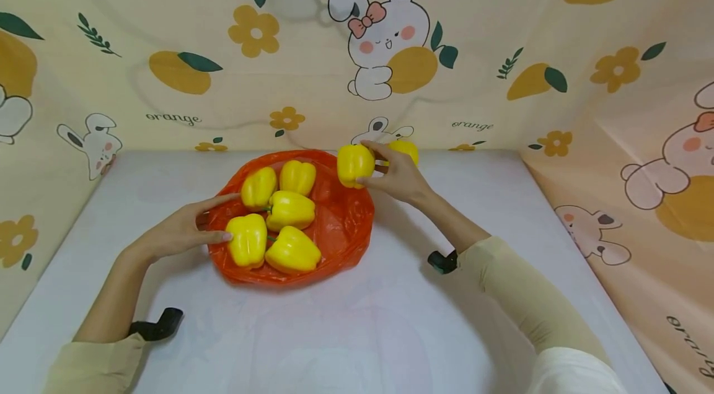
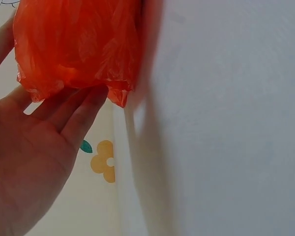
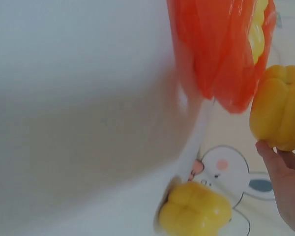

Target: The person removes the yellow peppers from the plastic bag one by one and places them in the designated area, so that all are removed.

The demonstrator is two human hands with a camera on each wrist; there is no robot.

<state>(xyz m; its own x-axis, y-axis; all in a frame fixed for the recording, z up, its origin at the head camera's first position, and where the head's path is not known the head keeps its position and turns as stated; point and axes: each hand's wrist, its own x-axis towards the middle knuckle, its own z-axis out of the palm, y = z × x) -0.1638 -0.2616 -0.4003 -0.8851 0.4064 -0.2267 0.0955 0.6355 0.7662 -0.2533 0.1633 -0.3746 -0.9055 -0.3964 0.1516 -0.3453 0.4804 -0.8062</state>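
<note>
A red plastic bag (image 1: pixel 340 220) lies spread wide on the table, with several yellow bell peppers (image 1: pixel 291 210) inside. My left hand (image 1: pixel 178 227) holds the bag's left side, its thumb over the rim beside a pepper. In the left wrist view, the other fingers (image 2: pixel 81 115) lie against the outside of the bag (image 2: pixel 78 44). Above the bag's right rim, my right hand (image 1: pixel 398 174) grips one yellow bell pepper (image 1: pixel 355 165) between thumb and fingers. The right wrist view shows this pepper (image 3: pixel 278 108) just beside the bag (image 3: pixel 216 44).
Another yellow bell pepper (image 1: pixel 406 149) sits at the table's back edge, partly hidden behind my right hand; the right wrist view shows it (image 3: pixel 194 210) too. Patterned cloth (image 1: pixel 312 41) with rabbits and oranges rises behind the white table (image 1: pixel 334 332) and along its sides.
</note>
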